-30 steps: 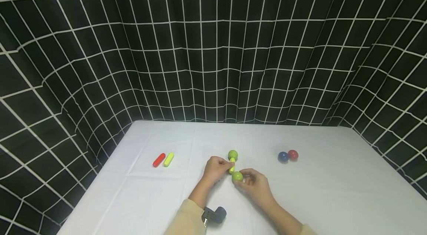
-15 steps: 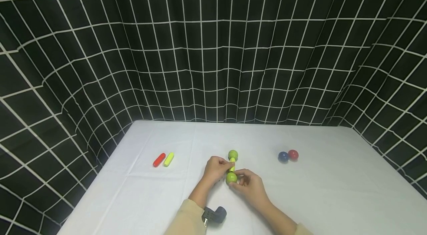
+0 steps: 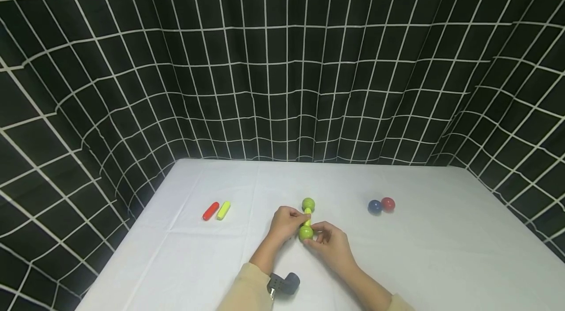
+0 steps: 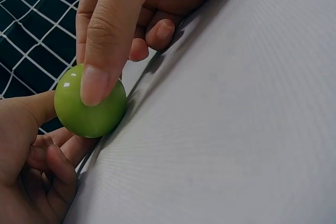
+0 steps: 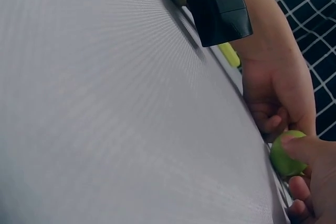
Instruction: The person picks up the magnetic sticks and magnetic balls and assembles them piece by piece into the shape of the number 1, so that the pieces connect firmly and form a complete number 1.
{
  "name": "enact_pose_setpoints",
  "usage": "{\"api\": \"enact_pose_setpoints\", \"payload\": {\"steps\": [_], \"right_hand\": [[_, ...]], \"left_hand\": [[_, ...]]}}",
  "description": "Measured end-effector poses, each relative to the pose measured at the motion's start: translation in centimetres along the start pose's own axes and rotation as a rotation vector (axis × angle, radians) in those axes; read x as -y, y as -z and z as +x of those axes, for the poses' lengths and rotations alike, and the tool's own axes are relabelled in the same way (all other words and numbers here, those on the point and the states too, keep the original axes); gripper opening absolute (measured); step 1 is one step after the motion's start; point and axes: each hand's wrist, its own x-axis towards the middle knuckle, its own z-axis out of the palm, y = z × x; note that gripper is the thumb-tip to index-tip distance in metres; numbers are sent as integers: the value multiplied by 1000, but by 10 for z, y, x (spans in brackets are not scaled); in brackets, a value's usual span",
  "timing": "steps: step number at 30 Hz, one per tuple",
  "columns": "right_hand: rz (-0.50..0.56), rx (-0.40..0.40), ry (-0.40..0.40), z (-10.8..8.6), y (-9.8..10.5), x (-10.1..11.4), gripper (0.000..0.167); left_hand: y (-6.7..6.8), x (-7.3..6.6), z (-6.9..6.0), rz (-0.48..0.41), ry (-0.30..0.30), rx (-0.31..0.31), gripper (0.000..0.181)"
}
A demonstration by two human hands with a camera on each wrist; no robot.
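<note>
Two green balls and one yellow stick form a single row at the lower centre of the frame. The stick's long axis runs almost straight up and down the picture, its upper end at the far green ball and its lower end at the near green ball, which sits marginally left of the axis. The left hand has its grip pinching the stick between thumb and fingers; the right hand has its grip pinching the near green ball, thumb below and finger above.

Surfaces: the near green ball is round and glossy, with bright highlights in the left wrist view. The stick is slim and smooth. The table carries white cloth with fold lines; behind it hangs a dark curtain with a pale grid. A dark device is strapped at the left wrist, by a beige sleeve.

Elsewhere: a red stick and a second yellow stick lie side by side at centre left, both slanting up to the right. A blue ball and a red ball sit together at centre right.

Change noted: one second ago the near green ball stood right of the stick's lower end; it is now in line with it. The left hand holds the same position.
</note>
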Motion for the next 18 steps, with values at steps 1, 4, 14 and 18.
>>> {"api": "enact_pose_setpoints", "payload": {"steps": [1, 4, 14, 18], "right_hand": [[-7, -3, 6, 0, 0, 0, 35], [-10, -10, 13, 0, 0, 1, 37], [-6, -15, 16, 1, -2, 2, 34], [-12, -24, 8, 0, -3, 2, 33]], "left_hand": [[0, 0, 0, 0, -2, -1, 31], [0, -1, 1, 3, -4, -5, 31], [-1, -1, 0, 9, -2, -4, 31], [-1, -1, -1, 5, 3, -2, 31]]}}
